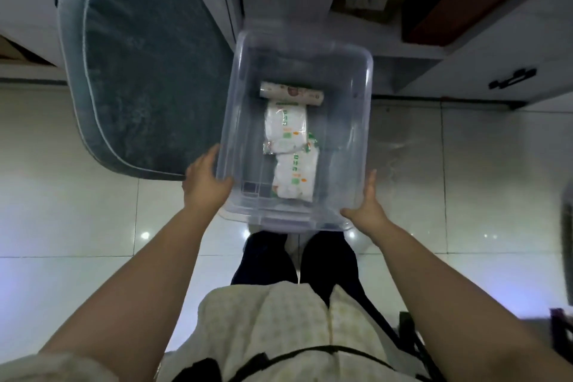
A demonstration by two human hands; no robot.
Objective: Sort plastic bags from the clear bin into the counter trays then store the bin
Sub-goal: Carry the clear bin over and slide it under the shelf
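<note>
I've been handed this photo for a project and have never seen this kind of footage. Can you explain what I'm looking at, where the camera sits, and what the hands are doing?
There is no machine here. The one picture comes from a wide-angle camera worn on a person's head, looking down past their chest and legs to a shiny tiled floor.

Both bare hands hold a clear plastic bin in the air: the left hand grips its near left side, the right hand its near right corner.

Inside the bin lie a roll at the far end and two white packets with green and orange print, probably packs of plastic bags.

To the left stands a dark cushioned seat. Ahead are pale cabinets; no counter trays are in view.
</note>
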